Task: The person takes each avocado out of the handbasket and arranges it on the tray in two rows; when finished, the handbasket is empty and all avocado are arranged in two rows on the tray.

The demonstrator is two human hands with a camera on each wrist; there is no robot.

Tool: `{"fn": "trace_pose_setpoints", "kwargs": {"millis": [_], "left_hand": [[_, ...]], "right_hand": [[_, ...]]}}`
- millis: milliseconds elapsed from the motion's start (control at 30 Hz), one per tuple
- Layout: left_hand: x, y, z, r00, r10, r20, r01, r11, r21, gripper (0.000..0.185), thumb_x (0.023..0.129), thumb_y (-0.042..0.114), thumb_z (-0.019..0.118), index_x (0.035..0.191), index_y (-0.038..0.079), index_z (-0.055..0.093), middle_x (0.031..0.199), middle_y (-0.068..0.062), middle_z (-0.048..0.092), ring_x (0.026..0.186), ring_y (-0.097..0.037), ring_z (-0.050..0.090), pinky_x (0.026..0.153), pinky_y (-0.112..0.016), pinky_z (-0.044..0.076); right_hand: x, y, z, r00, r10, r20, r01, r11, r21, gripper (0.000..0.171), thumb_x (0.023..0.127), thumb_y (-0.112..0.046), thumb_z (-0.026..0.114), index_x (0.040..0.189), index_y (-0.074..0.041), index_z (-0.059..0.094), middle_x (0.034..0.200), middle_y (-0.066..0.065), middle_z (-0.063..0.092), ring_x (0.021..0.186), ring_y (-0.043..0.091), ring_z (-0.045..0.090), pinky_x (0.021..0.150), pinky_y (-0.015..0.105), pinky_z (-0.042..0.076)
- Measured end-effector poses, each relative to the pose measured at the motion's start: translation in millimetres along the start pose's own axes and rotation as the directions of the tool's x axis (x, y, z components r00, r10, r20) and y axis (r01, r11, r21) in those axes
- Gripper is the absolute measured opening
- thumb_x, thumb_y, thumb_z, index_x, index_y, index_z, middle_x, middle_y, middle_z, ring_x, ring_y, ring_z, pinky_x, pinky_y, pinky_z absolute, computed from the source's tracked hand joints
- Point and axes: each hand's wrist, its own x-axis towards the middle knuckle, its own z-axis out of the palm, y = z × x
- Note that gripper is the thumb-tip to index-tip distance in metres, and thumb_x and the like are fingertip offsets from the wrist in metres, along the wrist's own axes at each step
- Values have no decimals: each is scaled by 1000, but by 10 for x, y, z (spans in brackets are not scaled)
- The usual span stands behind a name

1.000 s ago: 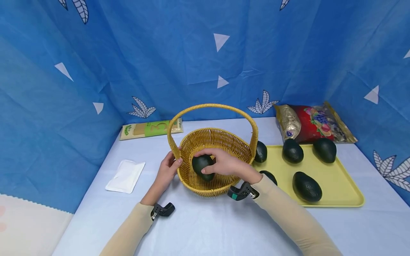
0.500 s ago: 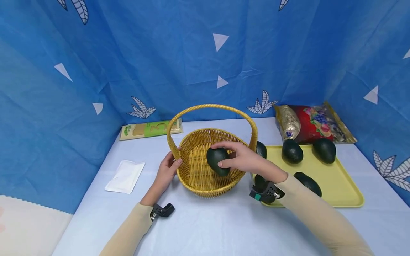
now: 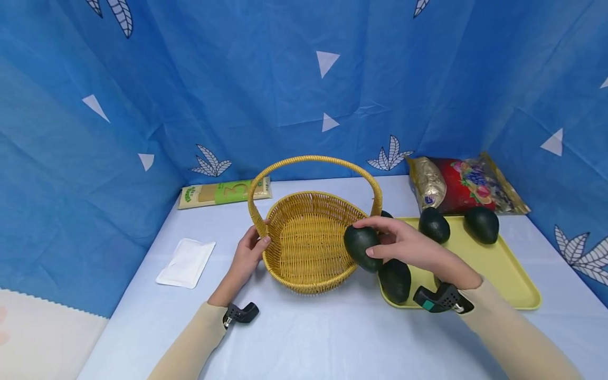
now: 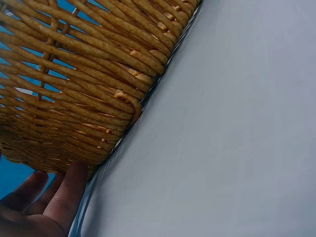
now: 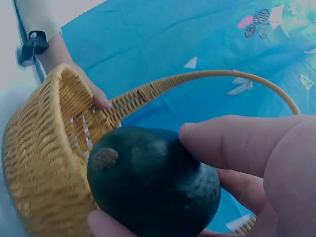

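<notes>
A dark green avocado [image 3: 362, 247] is gripped between the thumb and fingers of my right hand [image 3: 408, 245], over the right rim of the basket. The right wrist view shows the same avocado [image 5: 153, 182] up close, its brown stem end facing the basket [image 5: 44, 163]. My left hand [image 3: 248, 248] holds the left side of the yellow woven basket [image 3: 309, 248] near the foot of its tall handle, thumb at the rim. Seen from the left wrist, the fingers [image 4: 66, 197] lie against the outside of the weave [image 4: 84, 84]. No avocado shows inside the basket.
Right of the basket, a yellow tray [image 3: 494, 269] bears several avocados, one [image 3: 395, 281] at its near left corner. Behind it lies a red and gold bag [image 3: 465, 182]. A flat noodle packet [image 3: 223, 192] lies at the back left, a white packet [image 3: 186, 262] at the left.
My right hand has lifted the avocado from inside the basket and carried it rightward to the rim by the tray. The left hand and basket have stayed put.
</notes>
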Motion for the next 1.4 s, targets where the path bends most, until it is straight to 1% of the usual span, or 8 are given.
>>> {"fn": "trace_pose_setpoints", "kwargs": {"millis": [300, 567, 733, 867, 967, 1067, 1167, 1400], "left_hand": [[16, -14, -1, 1000, 14, -2, -14, 1000, 0, 51, 103, 18, 57, 152, 11, 44, 150, -24, 50, 131, -40, 54, 82, -19, 58], [23, -22, 1, 1000, 12, -4, -12, 1000, -4, 50, 104, 17, 56, 152, 11, 44, 150, -24, 50, 129, -39, 55, 83, -19, 58], [19, -9, 5, 1000, -1, -12, 1, 1000, -11, 51, 103, 16, 57, 152, 10, 45, 150, -24, 50, 129, -39, 55, 83, -19, 58], [12, 8, 11, 1000, -5, -12, 5, 1000, -12, 51, 103, 16, 57, 152, 10, 45, 151, -24, 50, 132, -39, 55, 86, -18, 57], [5, 11, 10, 1000, -2, -11, 2, 1000, -6, 51, 103, 17, 57, 152, 11, 45, 151, -24, 50, 133, -40, 54, 87, -19, 57], [0, 3, 6, 1000, 2, -9, -2, 1000, -2, 51, 103, 17, 57, 152, 11, 45, 152, -24, 49, 134, -41, 54, 88, -20, 57], [1, -5, 3, 1000, 5, -7, -5, 1000, 3, 51, 103, 17, 57, 152, 11, 45, 152, -24, 49, 134, -41, 54, 89, -21, 57], [11, 1, 1, 1000, 7, -3, -7, 1000, 5, 51, 104, 19, 57, 153, 12, 44, 153, -22, 49, 135, -39, 54, 90, -19, 55]], "right_hand": [[-348, 75, -144, 999, -29, -24, 29, 999, 20, 55, 95, -9, 67, 146, -1, 48, 148, 33, 44, 107, 26, 70, 75, 35, 62], [-583, 216, -309, 994, -12, -108, 9, 1000, -27, 53, 98, -10, 65, 147, -5, 48, 148, 23, 48, 105, 8, 70, 80, 29, 61], [-749, 338, -460, 983, 47, -177, -64, 994, -91, 53, 99, -13, 63, 149, -8, 46, 144, 20, 51, 101, 6, 68, 76, 31, 60], [-898, 447, -615, 967, 126, -223, -156, 981, -120, 55, 102, -19, 61, 154, -13, 42, 156, 25, 37, 103, -3, 65, 76, 31, 59], [-1020, 571, -738, 953, 165, -252, -197, 974, -107, 54, 103, -19, 58, 155, -22, 42, 155, 11, 37, 103, -9, 61, 76, 30, 58], [-1153, 731, -847, 945, 163, -282, -193, 978, -79, 53, 104, -13, 55, 153, -29, 42, 142, -15, 42, 101, -9, 60, 73, 29, 58], [-1277, 880, -924, 933, 149, -327, -178, 982, -60, 55, 104, -7, 53, 151, -35, 44, 129, -34, 37, 97, -9, 59, 70, 27, 57], [-1506, 1117, -1030, 892, 211, -400, -263, 962, -79, 57, 105, -10, 54, 146, -46, 41, 121, -39, 29, 92, -18, 52, 67, 27, 57]]}}
